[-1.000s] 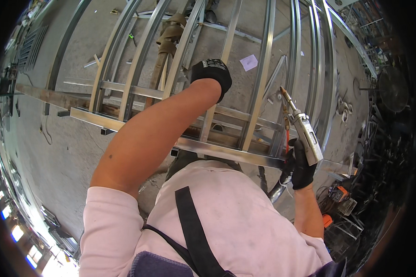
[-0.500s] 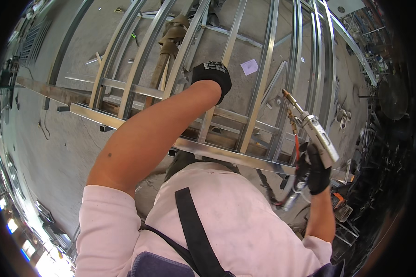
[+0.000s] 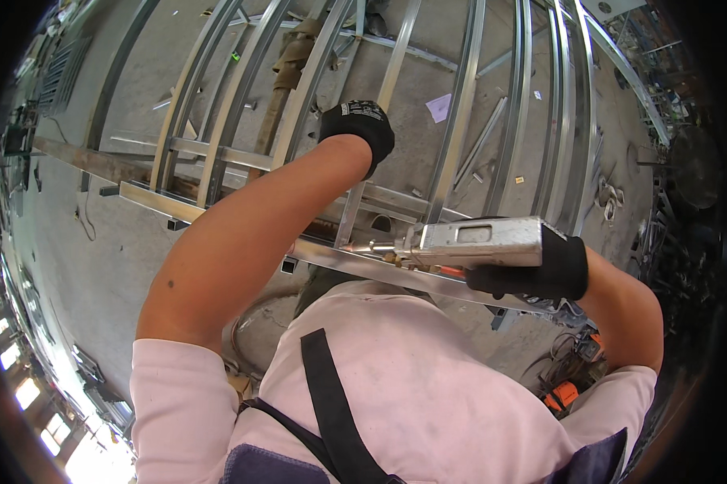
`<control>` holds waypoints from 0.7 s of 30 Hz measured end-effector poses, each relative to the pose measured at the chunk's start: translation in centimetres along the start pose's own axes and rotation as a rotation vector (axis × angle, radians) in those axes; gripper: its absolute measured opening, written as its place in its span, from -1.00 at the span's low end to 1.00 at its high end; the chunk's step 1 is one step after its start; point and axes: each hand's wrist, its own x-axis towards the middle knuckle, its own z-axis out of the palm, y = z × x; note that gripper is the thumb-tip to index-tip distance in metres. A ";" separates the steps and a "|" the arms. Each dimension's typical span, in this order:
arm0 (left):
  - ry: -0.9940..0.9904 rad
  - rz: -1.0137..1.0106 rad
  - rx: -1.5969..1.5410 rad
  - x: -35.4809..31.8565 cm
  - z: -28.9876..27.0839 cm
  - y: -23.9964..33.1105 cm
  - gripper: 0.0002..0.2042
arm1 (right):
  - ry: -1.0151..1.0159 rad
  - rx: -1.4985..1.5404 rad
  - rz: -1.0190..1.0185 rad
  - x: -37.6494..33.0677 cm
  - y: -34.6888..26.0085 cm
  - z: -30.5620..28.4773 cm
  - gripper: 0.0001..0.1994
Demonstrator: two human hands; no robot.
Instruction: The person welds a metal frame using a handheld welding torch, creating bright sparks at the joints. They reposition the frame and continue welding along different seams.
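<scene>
"What did you count?"

"My left hand (image 3: 357,133) at twelve o'clock and right hand (image 3: 541,276) at three made two, with one silver tool (image 3: 472,239) at three."

"And farther out?"

"I saw one lilac sheet (image 3: 439,108) at one o'clock, two orange objects (image 3: 563,395) at four."

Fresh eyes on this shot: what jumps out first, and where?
First, the chunky silver tool in the black-gloved right hand, right of centre, its nozzle aimed left over a near rail. Next, the long-barred metal frame filling the upper middle, the left hand at one bar. A pale purple sheet lies on the floor, upper centre, seen between bars.
</scene>
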 end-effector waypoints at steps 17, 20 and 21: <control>-0.023 -0.024 0.001 -0.4 -0.4 0.2 -0.72 | -0.139 0.322 0.275 3.3 -0.8 -1.6 -0.58; -0.020 -0.019 -0.002 -0.3 -0.3 0.3 -0.72 | -0.140 0.331 0.302 3.3 -0.8 -1.7 -0.58; -0.022 -0.019 -0.001 -0.3 -0.3 0.3 -0.72 | -0.141 0.331 0.309 3.3 -0.7 -1.7 -0.57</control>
